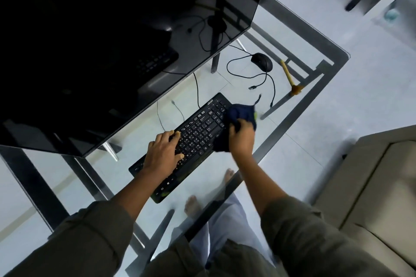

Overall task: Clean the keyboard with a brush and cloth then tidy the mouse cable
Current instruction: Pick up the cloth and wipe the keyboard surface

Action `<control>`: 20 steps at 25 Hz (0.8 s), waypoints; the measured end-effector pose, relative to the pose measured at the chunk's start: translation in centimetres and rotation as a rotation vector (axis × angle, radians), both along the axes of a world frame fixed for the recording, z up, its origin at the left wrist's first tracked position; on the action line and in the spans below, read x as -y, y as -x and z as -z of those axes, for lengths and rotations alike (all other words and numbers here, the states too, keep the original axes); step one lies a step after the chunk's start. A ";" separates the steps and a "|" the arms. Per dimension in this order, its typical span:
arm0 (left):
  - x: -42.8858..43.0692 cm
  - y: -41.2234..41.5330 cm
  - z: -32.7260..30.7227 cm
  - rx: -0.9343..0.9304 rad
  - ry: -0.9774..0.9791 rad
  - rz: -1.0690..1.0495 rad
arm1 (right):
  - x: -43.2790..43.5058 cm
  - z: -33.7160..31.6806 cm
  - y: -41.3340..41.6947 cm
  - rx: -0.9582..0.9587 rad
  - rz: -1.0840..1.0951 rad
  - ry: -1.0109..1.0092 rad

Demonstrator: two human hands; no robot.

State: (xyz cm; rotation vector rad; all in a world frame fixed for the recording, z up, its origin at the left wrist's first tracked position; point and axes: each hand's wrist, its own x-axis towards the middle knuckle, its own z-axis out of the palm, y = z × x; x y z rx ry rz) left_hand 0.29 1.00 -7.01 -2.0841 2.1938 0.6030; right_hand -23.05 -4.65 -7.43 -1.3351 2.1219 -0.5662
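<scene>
A person's right hand (240,135) grips a bunched dark blue cloth (242,114) against the right end of a flat black plastic keyboard (195,135), while the left hand (165,153) lies open, fingers spread flat on the keys, bracing the board on a clear glass-topped bench (292,56) with a grey metal frame. The keyboard sits at the bench's middle, angled, its near corner close to the front edge. A hard wipe could skid the board on the smooth glass if the bracing hand lifts, and the trailing cloth could snag the loose black cable (273,90) lying just beyond, dragging the black oval mouse (262,62) with it. The yellow-handled brush (291,78) lies near the bench's right edge, where a tugged cable might knock it off. Counted: one keyboard, one cloth, one brush, one mouse, one dark flat monitor (112,40), two hands.
</scene>
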 end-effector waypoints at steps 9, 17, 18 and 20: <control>-3.5 -4.9 0.4 -0.067 -0.020 -0.206 | -7.4 -0.8 -5.1 0.122 0.027 -0.041; -4.3 -5.9 0.8 -0.123 -0.009 -0.288 | -11.3 -0.7 -7.6 0.148 -0.260 -0.111; -4.3 -5.9 0.9 -0.131 -0.008 -0.296 | -9.6 -0.6 -6.2 0.107 -0.194 -0.087; -4.3 -6.0 0.9 -0.142 -0.009 -0.310 | -7.7 -0.5 -4.7 0.079 -0.087 -0.048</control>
